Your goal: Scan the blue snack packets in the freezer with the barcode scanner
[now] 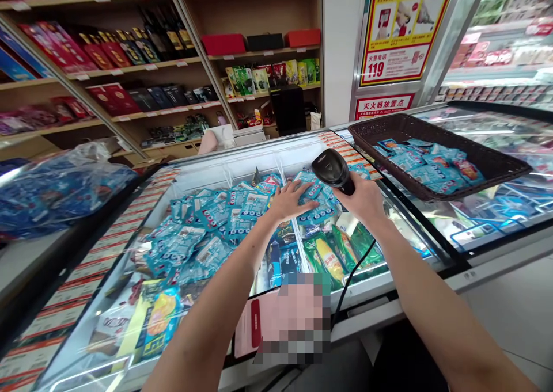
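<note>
My right hand (365,199) grips a black barcode scanner (330,170) by its handle, its head tilted up and to the left. A dark cable (352,274) runs down from it. My left hand (288,201) lies with fingers spread on small blue packets, between a large heap of blue packets (216,213) on the left and a smaller group (324,196) under the scanner. The packets lie over a glass-topped chest freezer (254,164). Green ice-cream wrappers (330,259) show inside the freezer, below my hands.
On the freezer to the right, a brown woven basket (488,187) holds more blue packets. A clear plastic bag (64,190) full of blue packets lies at the left. Near my body is a pink box (248,328), partly blurred out. Shelves of boxes and bottles (173,32) stand behind.
</note>
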Available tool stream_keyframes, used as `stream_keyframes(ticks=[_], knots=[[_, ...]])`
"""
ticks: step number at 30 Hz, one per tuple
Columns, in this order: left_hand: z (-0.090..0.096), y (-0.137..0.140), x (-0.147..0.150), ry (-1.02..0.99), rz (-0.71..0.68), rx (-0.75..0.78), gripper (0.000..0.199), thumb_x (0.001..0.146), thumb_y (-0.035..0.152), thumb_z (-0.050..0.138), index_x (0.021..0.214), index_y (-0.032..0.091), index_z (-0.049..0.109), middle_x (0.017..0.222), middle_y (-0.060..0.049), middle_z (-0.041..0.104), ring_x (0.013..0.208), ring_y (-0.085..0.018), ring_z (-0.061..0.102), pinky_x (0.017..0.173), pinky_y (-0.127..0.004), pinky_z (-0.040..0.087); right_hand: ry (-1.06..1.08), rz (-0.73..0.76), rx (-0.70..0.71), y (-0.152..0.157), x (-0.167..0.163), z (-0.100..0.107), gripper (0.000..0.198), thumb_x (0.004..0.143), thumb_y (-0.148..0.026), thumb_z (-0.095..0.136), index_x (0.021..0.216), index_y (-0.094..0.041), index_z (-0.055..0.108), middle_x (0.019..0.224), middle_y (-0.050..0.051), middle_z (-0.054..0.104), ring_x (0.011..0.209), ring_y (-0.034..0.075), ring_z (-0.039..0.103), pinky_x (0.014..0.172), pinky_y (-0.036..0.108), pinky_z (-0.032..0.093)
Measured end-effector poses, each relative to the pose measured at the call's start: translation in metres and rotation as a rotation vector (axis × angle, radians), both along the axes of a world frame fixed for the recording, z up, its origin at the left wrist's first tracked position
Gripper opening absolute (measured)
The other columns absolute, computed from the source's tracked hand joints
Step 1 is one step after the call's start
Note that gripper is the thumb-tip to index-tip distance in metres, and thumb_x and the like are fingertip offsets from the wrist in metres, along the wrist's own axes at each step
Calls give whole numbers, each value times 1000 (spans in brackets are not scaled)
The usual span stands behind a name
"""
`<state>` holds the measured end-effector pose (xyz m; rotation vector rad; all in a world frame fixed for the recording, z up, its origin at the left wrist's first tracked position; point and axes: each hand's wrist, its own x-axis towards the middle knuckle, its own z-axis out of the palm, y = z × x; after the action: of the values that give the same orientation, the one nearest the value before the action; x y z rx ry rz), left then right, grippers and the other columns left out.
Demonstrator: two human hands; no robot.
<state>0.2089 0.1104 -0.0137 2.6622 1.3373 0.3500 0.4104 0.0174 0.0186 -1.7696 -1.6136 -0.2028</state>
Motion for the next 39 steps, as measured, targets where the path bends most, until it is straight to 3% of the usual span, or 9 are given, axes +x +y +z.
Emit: stream_keyframes(ticks=[5,8,12,16,21,28,30,35,39], knots=[[0,-34,-18,-21,-41,6,66,75,71,39,134,40,35,144,-2,33,133,-32,26,107,-60,15,-85,36,2,-4,-8,-5,36,77,-50,51,95,-20,61,68,6,66,64,23,60,57,29,33],[-1,-42,-26,-125,-50,4,61,80,65,38,134,36,37,144,-4,32,132,-28,30,108,-52,23,-134,82,-26,-6,-13,-7,34,77,-49,51,95,-21,61,68,5,65,64,22,59,56,28,32],[-5,-40,-42,-279,120,102,57,85,56,37,128,20,46,133,-12,44,124,-25,40,102,-41,35,-190,108,-78,-8,-17,-8,34,76,-48,53,96,-21,61,68,5,65,64,22,59,55,28,32],[-4,-37,-54,-174,264,76,66,79,63,41,122,14,51,124,-16,52,119,-29,44,100,-43,35,-212,104,-116,-8,-18,-9,35,76,-50,53,96,-21,61,69,5,65,65,23,59,57,29,33],[2,-42,-47,-149,278,4,74,69,74,44,123,25,49,130,-10,49,123,-31,38,102,-46,28,-235,114,-127,-7,-19,-12,37,77,-50,51,98,-21,60,73,5,67,68,23,61,59,29,35],[0,-25,-32,-219,430,-35,59,55,70,62,88,21,61,114,-11,54,111,-34,45,91,-46,35,-237,112,-141,-6,-19,-14,37,78,-50,51,100,-22,59,78,6,68,71,23,61,61,30,36],[0,-19,-33,-341,422,-93,50,56,61,67,85,20,59,106,-10,56,105,-30,50,88,-43,39,-236,104,-151,-5,-19,-14,36,78,-49,50,99,-22,59,76,6,68,71,24,61,61,30,36],[0,-19,-49,-932,313,-216,34,71,43,60,93,20,48,76,0,57,72,-13,57,69,-29,47,-235,104,-124,-5,-18,-15,35,78,-48,50,98,-21,60,73,5,67,68,23,61,60,29,35],[3,-25,-67,-1064,327,-107,32,80,40,52,105,23,44,63,5,47,53,-8,47,52,-21,41,-235,137,-92,-5,-19,-16,36,77,-48,50,99,-20,60,73,5,67,67,22,60,59,29,35]])
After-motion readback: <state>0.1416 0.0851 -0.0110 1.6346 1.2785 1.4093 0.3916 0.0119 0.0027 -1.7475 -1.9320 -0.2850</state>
